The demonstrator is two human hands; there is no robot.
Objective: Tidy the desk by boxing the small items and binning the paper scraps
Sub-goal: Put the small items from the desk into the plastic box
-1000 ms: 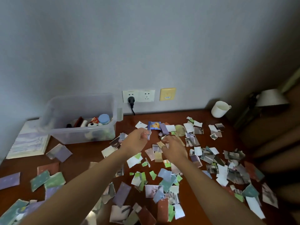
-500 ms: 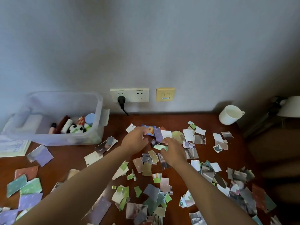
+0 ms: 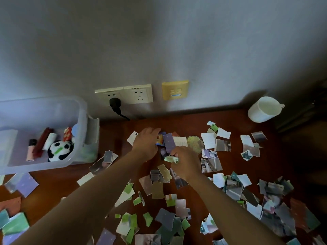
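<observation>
Head view: both hands, left (image 3: 147,145) and right (image 3: 185,160), reach forward clenching paper scraps (image 3: 169,143).

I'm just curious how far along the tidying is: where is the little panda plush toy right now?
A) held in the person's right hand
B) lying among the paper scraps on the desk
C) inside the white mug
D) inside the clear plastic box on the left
D: the panda plush lies inside the clear plastic box at the left of the desk, beside a few other small items, well apart from both hands.
</observation>
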